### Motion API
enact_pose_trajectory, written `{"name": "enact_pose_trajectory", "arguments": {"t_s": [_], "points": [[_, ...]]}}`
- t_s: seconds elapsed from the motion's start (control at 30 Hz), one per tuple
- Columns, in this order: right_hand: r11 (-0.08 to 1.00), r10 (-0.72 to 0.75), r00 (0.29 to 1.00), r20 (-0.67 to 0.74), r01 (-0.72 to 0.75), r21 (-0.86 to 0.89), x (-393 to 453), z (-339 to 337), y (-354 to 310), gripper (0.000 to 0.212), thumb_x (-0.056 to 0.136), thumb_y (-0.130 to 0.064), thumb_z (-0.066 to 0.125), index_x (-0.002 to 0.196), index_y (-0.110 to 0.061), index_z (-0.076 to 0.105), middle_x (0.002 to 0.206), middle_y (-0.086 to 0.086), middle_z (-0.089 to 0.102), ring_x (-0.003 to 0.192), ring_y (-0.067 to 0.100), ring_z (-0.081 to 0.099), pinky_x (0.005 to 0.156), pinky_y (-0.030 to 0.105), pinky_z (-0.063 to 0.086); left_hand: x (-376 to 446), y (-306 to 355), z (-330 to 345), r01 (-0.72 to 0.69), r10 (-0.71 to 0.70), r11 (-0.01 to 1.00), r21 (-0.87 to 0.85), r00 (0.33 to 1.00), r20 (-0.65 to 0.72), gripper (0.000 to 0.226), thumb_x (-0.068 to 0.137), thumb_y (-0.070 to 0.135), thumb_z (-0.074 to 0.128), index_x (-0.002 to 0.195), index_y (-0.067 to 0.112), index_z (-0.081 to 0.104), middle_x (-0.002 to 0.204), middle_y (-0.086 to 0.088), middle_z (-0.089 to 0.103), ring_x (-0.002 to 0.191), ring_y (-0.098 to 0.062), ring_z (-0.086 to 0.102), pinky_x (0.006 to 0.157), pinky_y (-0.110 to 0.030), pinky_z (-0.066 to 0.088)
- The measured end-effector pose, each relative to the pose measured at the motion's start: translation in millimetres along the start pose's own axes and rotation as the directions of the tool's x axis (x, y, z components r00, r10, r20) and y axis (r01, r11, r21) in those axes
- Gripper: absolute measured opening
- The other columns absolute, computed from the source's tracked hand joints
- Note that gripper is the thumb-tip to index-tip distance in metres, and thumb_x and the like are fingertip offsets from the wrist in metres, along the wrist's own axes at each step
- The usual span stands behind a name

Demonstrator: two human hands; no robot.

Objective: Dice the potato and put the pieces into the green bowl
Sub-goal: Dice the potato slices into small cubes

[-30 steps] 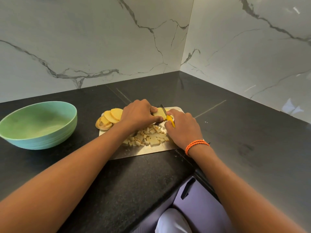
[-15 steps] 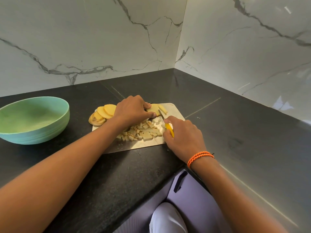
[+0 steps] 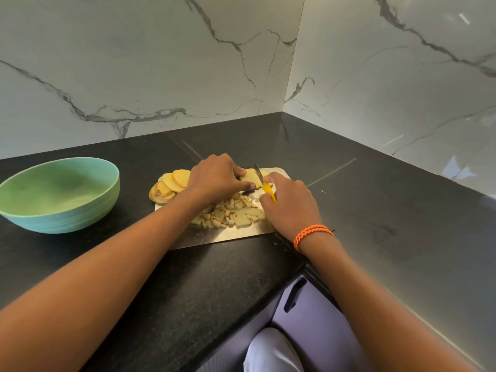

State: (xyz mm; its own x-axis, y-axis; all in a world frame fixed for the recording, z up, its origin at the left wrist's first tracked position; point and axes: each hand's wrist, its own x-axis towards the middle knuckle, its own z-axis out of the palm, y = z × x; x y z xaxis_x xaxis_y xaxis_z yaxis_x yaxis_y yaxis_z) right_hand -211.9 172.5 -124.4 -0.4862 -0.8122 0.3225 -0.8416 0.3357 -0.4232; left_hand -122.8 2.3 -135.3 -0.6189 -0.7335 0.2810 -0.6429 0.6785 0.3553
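On the metal cutting board (image 3: pixel 228 237) my left hand (image 3: pixel 214 178) pinches a stack of potato slices (image 3: pixel 251 178) between fingers and thumb. My right hand (image 3: pixel 290 205) grips a yellow-handled knife (image 3: pixel 268 190); its blade lies across the right end of that stack. Several diced potato pieces (image 3: pixel 230 213) lie in a heap near the board's middle, between my hands. More round potato slices (image 3: pixel 171 183) lean at the board's left edge. The green bowl (image 3: pixel 57 194) stands to the left on the counter and holds nothing.
The black stone counter (image 3: pixel 375 210) runs into a corner between two white marble walls (image 3: pixel 161 63). Its front edge drops off just below the board, above a lilac cabinet door with a dark handle (image 3: pixel 294 294).
The knife drew back toward me through the slice stack and now sits on the stack again. The left hand stays on the slices. The view shifted slightly.
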Motion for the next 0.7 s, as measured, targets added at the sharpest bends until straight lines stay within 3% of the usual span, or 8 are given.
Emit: {"name": "enact_pose_trajectory", "arguments": {"t_s": [0.17, 0.47, 0.6, 0.7], "points": [[1.000, 0.004, 1.000, 0.009, -0.004, -0.006, 18.7, 10.2, -1.8, 0.041, 0.098, -0.031, 0.054, 0.139, -0.026, 0.058, 0.120, 0.008, 0.067, 0.111, 0.030, 0.059, 0.081, 0.035, 0.042, 0.5, -1.3, -0.3, -0.012, 0.012, 1.000, 0.010, 1.000, -0.001, 0.050, 0.085, 0.065, 0.076, 0.120, 0.030, 0.080, 0.111, 0.013, 0.079, 0.073, -0.008, 0.064, 0.066, -0.029, 0.057], [0.997, -0.026, 0.998, 0.054, 0.029, -0.067, 23.6, 12.3, -0.9, 0.040, 0.099, -0.033, 0.054, 0.139, -0.027, 0.058, 0.124, 0.009, 0.065, 0.112, 0.031, 0.060, 0.090, 0.041, 0.048, 0.1, -0.7, 1.0, -0.011, 0.011, 1.000, 0.009, 1.000, 0.001, 0.049, 0.085, 0.065, 0.076, 0.118, 0.029, 0.081, 0.109, 0.013, 0.079, 0.078, -0.009, 0.066, 0.069, -0.031, 0.058], [0.997, -0.031, 0.997, 0.064, 0.035, -0.069, 11.8, 9.5, 4.7, 0.038, 0.099, -0.036, 0.053, 0.136, -0.031, 0.058, 0.117, 0.005, 0.065, 0.103, 0.025, 0.058, 0.084, 0.039, 0.047, 0.3, -0.1, 0.1, -0.013, 0.013, 1.000, 0.014, 1.000, 0.007, 0.048, 0.085, 0.064, 0.077, 0.119, 0.029, 0.080, 0.112, 0.013, 0.078, 0.078, -0.009, 0.065, 0.065, -0.028, 0.053], [0.998, -0.033, 0.997, 0.070, 0.037, -0.058, -2.7, 3.4, 8.9, 0.037, 0.099, -0.035, 0.052, 0.135, -0.031, 0.058, 0.097, 0.000, 0.060, 0.086, 0.019, 0.055, 0.078, 0.038, 0.050, 0.3, 0.5, 0.1, -0.004, 0.004, 1.000, 0.006, 1.000, 0.010, 0.049, 0.086, 0.063, 0.077, 0.122, 0.029, 0.079, 0.112, 0.012, 0.078, 0.074, -0.008, 0.063, 0.063, -0.027, 0.051]]}}
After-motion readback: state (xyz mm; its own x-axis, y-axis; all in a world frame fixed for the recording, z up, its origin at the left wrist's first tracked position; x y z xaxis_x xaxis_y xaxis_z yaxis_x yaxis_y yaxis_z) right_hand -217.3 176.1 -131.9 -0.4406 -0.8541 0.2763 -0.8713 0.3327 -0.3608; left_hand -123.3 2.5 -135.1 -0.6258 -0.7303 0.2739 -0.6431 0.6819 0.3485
